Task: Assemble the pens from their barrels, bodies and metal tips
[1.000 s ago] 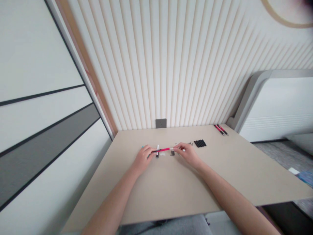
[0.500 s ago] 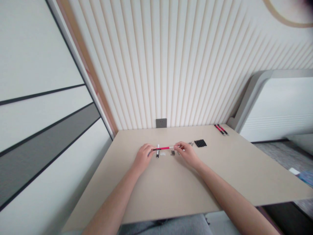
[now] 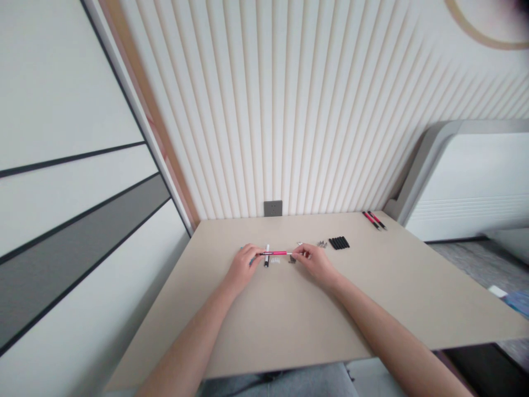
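Note:
Level over the table lies a red and black pen (image 3: 278,253), its left end pinched in the closed fingers of my left hand (image 3: 242,268). A thin white piece (image 3: 289,253) sticks out of the pen's right end. That piece is gripped by the closed fingertips of my right hand (image 3: 317,263), which partly hide it. Below the pen are small white pieces (image 3: 275,260) and small dark parts (image 3: 292,259). A white and black stick-like part (image 3: 266,262) lies crosswise beneath the pen, close to my left fingers.
Several black tubes (image 3: 339,242) lie in a row right of my right hand, beside small metallic parts (image 3: 322,244). Two red and black pens (image 3: 374,220) rest at the table's (image 3: 264,325) far right corner. A socket (image 3: 273,208) sits on the ribbed wall behind.
My right hand has shifted slightly left and down, and less of the white piece shows between it and the red barrel. The pen is now more level; my left hand has barely moved.

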Demonstrator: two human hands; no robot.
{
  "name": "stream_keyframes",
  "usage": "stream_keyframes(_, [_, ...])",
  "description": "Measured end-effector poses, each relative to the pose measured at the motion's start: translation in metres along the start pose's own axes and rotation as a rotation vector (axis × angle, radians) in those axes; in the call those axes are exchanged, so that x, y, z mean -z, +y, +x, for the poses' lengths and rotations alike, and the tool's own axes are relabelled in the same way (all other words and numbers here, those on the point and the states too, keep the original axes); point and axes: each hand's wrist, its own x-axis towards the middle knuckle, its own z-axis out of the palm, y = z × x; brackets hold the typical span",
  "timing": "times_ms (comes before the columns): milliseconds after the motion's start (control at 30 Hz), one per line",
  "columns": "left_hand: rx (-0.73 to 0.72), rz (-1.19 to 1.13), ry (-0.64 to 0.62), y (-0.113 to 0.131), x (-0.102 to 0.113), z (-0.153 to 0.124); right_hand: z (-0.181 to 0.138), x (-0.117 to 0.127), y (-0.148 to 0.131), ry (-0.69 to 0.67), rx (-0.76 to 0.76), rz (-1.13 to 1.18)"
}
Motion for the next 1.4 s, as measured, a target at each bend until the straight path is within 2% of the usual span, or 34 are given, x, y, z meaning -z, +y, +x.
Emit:
stream_keyframes(233, [-0.017,0.005,-0.027,0.0,-0.0005,-0.0003,-0.0006,0.0033,-0.0066,0.004,-0.018,0.028])
stream_keyframes(367, [-0.012,0.06,-0.052,-0.0017,0.0003,-0.0007,-0.0017,0.0022,-0.0085,-0.036,-0.025,0.017])
stream_keyframes(567, [0.005,0.129,-0.073,-0.0016,0.0003,-0.0008,-0.0021,-0.0012,-0.0059,-0.009,-0.091,0.026])
stream_keyframes(733, [0.023,0.171,-0.088,-0.0003,0.0008,0.0007,-0.0018,-0.0014,-0.0058,-0.039,-0.089,0.023])
stream_keyframes(967, [0.058,0.18,-0.012,0.0024,0.0022,0.0028,-0.001,-0.0004,-0.0057,-0.015,0.018,0.028])
stream_keyframes(1200, [0.093,0.156,0.021,0.0007,0.0034,0.0027,0.001,0.0028,-0.0014,0.059,0.04,0.017])
stream_keyframes(1400, [0.067,0.131,-0.013,-0.0008,0.0057,0.0025,-0.0006,0.0051,-0.0037,-0.025,0.068,-0.017])
